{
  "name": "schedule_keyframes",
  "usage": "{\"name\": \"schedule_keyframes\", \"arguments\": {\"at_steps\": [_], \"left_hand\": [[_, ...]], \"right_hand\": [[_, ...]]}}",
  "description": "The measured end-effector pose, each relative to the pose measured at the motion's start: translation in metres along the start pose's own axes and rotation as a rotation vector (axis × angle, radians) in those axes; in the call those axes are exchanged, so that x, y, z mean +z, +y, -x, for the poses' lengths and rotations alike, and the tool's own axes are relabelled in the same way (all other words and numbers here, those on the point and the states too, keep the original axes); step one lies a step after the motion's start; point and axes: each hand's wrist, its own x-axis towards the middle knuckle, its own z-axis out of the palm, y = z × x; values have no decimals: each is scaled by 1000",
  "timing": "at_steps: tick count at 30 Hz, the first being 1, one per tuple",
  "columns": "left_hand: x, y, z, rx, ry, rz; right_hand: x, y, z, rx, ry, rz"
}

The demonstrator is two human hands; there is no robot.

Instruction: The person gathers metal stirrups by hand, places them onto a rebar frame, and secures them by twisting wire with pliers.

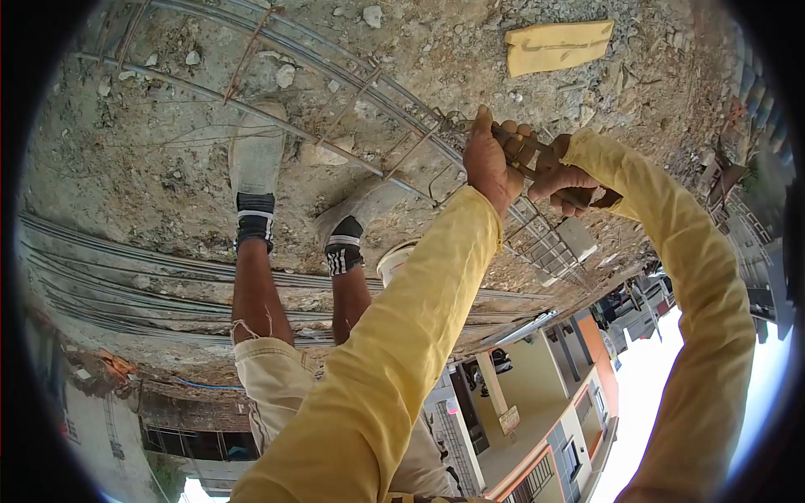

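Observation:
A long rebar cage [377, 88], made of steel rods with square stirrups, runs diagonally across the ground and under both hands. My left hand [493, 163] is closed at the cage, thumb raised and fingers curled round its rods. Close against it, my right hand [572, 180] is bent in from the right with its fingers closed. A slim dark metal piece [530, 151] shows between the hands; its kind is mostly hidden by the fingers. Bent wire or stirrup ends [453, 121] stick out just beyond my left thumb.
A yellow flat slab [560, 46] lies on the stony soil. My shoes [257, 151] stand beside the cage. Long loose rebar rods [168, 289] lie behind my feet, near a white bucket [396, 261]. A grey block [575, 238] sits by the cage; buildings [537, 377] appear beyond.

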Motion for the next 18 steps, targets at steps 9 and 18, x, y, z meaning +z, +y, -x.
{"name": "schedule_keyframes", "arguments": {"at_steps": [9,18], "left_hand": [[10,-10,-6,76,81,-31],[-24,10,-5,-22,-177,-378]], "right_hand": [[62,35,-32,-295,1199,920],[13,16,-20,-280,685,826]]}}
